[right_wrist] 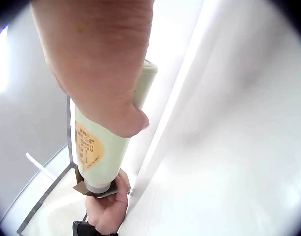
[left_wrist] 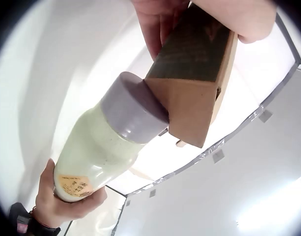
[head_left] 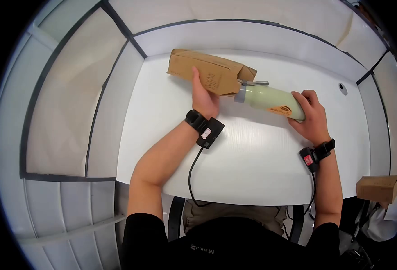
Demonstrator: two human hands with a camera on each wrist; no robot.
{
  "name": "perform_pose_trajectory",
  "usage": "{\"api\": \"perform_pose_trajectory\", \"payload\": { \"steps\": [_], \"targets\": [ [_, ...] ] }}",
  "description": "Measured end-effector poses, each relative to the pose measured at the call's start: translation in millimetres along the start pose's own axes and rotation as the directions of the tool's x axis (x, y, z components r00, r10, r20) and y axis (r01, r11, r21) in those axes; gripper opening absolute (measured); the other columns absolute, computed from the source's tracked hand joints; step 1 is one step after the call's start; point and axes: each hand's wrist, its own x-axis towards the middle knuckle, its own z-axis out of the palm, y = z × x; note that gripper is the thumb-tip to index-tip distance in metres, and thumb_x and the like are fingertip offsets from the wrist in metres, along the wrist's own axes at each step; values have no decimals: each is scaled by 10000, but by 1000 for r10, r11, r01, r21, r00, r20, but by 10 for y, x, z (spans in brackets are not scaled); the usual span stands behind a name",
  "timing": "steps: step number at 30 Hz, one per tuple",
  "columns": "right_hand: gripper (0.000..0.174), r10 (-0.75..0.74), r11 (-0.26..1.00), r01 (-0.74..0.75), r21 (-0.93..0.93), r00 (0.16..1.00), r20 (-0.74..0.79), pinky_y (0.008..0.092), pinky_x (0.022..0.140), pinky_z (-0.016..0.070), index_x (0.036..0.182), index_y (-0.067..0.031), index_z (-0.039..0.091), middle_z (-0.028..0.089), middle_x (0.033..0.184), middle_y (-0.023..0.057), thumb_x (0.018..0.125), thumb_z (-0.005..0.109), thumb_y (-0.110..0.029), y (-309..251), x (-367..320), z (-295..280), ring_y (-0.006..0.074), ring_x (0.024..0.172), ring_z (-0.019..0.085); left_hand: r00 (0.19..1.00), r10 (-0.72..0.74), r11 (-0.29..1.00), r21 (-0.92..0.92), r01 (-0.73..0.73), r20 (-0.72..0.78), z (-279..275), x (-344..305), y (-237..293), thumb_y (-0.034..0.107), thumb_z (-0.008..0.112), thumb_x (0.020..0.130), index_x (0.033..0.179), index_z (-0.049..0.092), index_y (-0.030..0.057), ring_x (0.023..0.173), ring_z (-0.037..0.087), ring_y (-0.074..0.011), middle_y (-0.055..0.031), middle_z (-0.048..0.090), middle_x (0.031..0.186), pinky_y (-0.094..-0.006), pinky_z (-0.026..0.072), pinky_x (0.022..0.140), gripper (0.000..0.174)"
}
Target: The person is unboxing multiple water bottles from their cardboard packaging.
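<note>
Left hand (head_left: pixel 205 96) grips the brown kraft-paper carton (head_left: pixel 207 72) across its middle, thumb over the upper face and fingers curled round the side. It holds the carton slanted over the far part of the white counter (head_left: pixel 252 157); whether the carton rests on the surface I cannot tell. Right hand (head_left: pixel 313 119) wraps round the base end of the pale green cylindrical bottle (head_left: pixel 272 101), which lies on its side to the right of the carton. The bottle's grey cap (head_left: pixel 242 93) sits at the carton's open mouth, touching the flaps, and a thin grey loop (head_left: pixel 258 83) sticks out beside it.

The bottle looks rigid and smooth, so probably a little slippery; a full wrap near the base, as here, suits it. Its weight cannot be judged. The carton seems light and made of thin card that would dent under a hard squeeze, so the flat sides just behind the mouth are the safer hold. The cap looks nearly as wide as the opening, and the loose flaps and loop could snag.

A small brown cardboard box (head_left: pixel 377 188) sits at the near right, well apart. A dark round hole (head_left: pixel 342 86) marks the counter at the far right. White panels with dark frames (head_left: pixel 117 58) enclose the left, far and right sides. None of these stands between the hands.
</note>
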Motion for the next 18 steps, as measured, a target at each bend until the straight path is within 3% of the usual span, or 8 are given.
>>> {"api": "perform_pose_trajectory", "payload": {
  "steps": [8,12,18],
  "targets": [
    [645,57,998,-58,25,997,43,395,725,560,1253,-121,614,561,1100,115,628,775,-103,53,-34,-57,313,863,645,1000,8,1000,2,-8,-7,-6,-17,26,522,437,1048,1358,459,123,1199,570,-179,-35,583,1292,-362,480,1024,506],
    [624,60,997,-60,51,998,7,395,733,556,1255,-105,611,561,1100,112,649,760,-119,43,-12,-46,317,867,644,997,76,993,84,-78,27,47,-25,8,504,427,1056,1396,435,116,1258,531,-186,-47,549,1358,-366,424,1083,517],
    [583,98,988,-95,124,995,-18,392,766,548,1260,-79,615,574,1085,125,710,786,-169,6,1,-26,318,887,642,989,130,962,235,-142,68,129,-130,3,428,471,1064,1451,345,139,1275,518,-164,-40,512,1391,-355,450,1067,499]
  ]
}}
